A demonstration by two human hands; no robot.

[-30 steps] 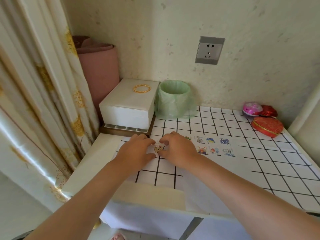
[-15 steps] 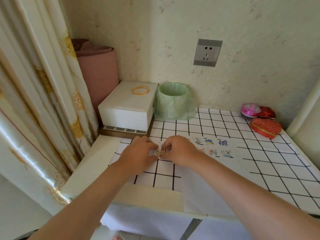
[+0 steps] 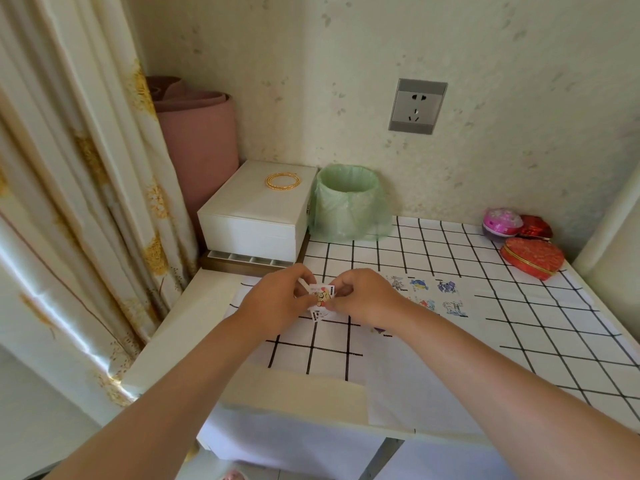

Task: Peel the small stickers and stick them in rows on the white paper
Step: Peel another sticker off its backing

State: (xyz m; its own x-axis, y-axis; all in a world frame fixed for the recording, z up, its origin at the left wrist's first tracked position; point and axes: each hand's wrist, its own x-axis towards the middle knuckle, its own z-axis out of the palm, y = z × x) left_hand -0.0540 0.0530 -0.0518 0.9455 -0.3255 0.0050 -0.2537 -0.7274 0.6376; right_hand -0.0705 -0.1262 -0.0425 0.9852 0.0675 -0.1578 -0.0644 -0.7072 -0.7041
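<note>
A small cartoon sticker on its white backing (image 3: 322,296) is held just above the table between both hands. My left hand (image 3: 277,301) pinches its left edge and my right hand (image 3: 363,299) pinches its right edge. Right of my hands lies the white paper (image 3: 485,308) on the checked tablecloth. Several small stickers are stuck on it in two rows, among them a blue one (image 3: 447,286) and a pale one (image 3: 454,308). My right hand hides the left part of those rows.
A white box (image 3: 256,216) with a gold bangle (image 3: 282,181) stands at the back left, a green-lined bin (image 3: 348,202) beside it. Red and pink tins (image 3: 531,258) sit at the back right. A curtain (image 3: 69,202) hangs left. The table's front edge (image 3: 311,410) is near.
Both hands have lifted the sticker slightly and turned it so more of its white backing shows. The hands stay close together at the same spot.
</note>
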